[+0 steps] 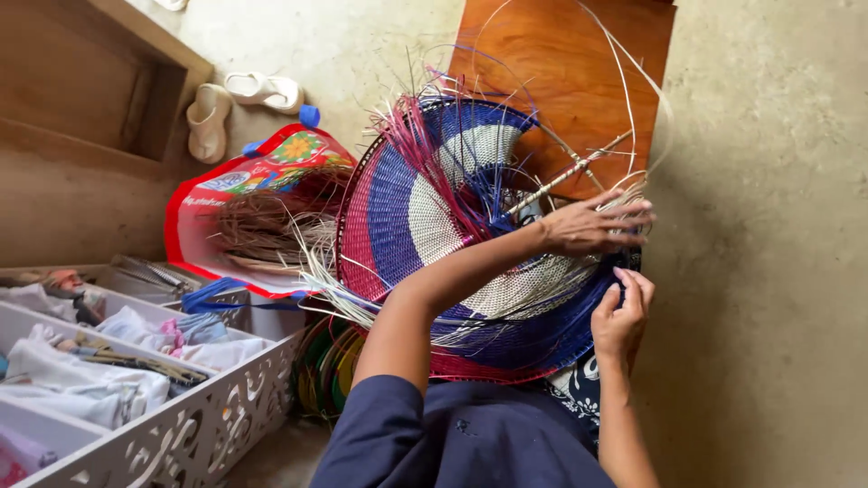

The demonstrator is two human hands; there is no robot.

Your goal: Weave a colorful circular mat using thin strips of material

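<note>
Both hands grip pale fibre strands on a round red, blue and white woven mat (425, 217), left hand (592, 223) far, right hand (622, 312) near, while a red-edged floral bag (237, 181) sits left.

Beyond my left arm, well left of my hands, stands a red-edged printed bag (226, 194) with blue handles, seemingly holding dry fibres.

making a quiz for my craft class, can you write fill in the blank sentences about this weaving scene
1. The round woven disc has red, blue and ____ bands.
2. The left hand lies on loose pale ____ at the disc's edge.
3. The white slippers lie on the ____.
4. The red patterned bag holds dry ____ fibres.

Missing words: white; strands; floor; brown
</note>
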